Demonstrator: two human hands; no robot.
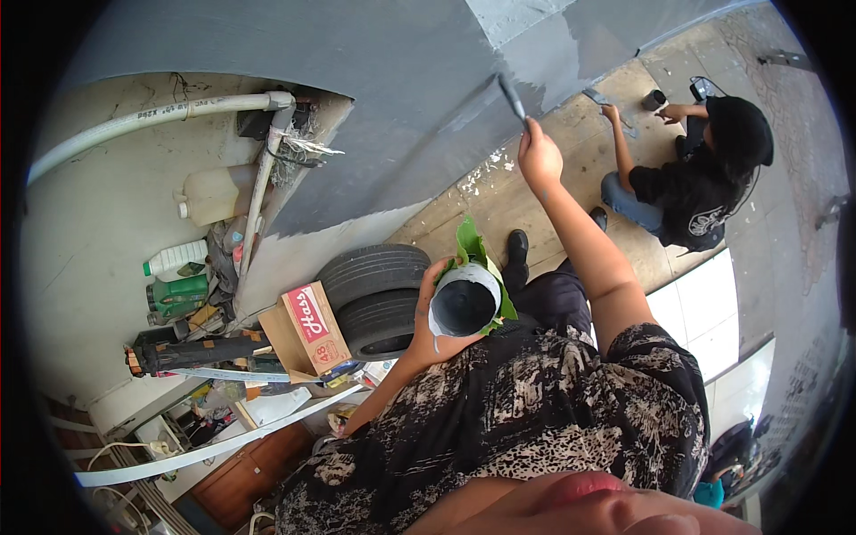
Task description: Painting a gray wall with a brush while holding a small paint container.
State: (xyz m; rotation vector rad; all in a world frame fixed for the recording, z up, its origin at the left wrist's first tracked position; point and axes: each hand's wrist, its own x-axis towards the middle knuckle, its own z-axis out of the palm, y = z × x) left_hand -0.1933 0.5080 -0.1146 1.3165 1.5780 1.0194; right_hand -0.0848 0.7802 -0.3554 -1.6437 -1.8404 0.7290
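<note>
The paintbrush (511, 96) is raised against the grey-painted wall (374, 80), its bristle end touching the wet grey surface just beside an unpainted pale patch (513, 13). The right hand (539, 156) is clenched around the brush handle, arm extended up and away from the body.

The paint container (463, 303) sits close to the chest — a round vessel with a white rim and dark grey paint inside, wrapped in green material (470, 239). The left hand (426, 308) grasps it from its left side, fingers curled around the wall of the vessel.

Behind the container, 2 stacked tyres (374, 299) stand against the wall base. A cardboard box (303, 330) with a red label leans just beside them. Farther left lie plastic bottles (176, 259), a pale jug (214, 193) and a white pipe (152, 116) running along the wall.

At upper right, a second person (704, 178) in dark clothing crouches on the wooden floor (526, 205), 1 hand (610, 112) reaching toward the wall, a small dark can (654, 99) near it.
</note>
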